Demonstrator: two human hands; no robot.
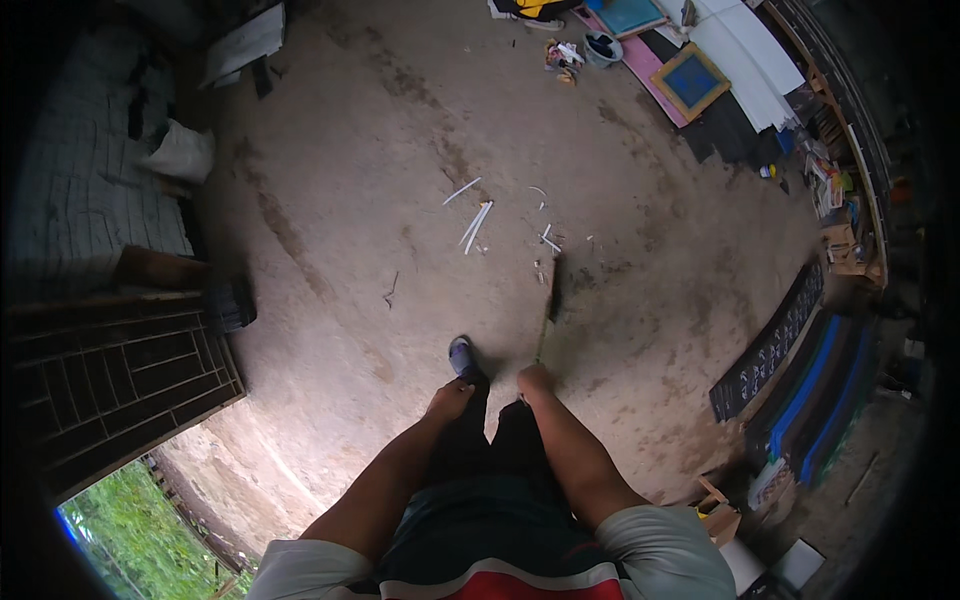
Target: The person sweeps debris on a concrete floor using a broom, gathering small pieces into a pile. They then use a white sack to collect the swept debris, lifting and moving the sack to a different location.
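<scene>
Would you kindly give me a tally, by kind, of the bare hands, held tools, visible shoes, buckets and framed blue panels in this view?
Bare hands: 2, left hand and right hand
Long-handled tool, in the right hand: 1
Shoe: 1
Grey bucket: 1
Framed blue panels: 2, lower panel and upper panel
Total: 7

Single head-worn fisheye view, left of a pair, looking steeply down past my hands (535,382), onto the floor (340,190) farther below.

Right hand (536,381) around a long-handled tool (552,295), loose white strips (479,226) on the floor (350,210) beyond.
</scene>
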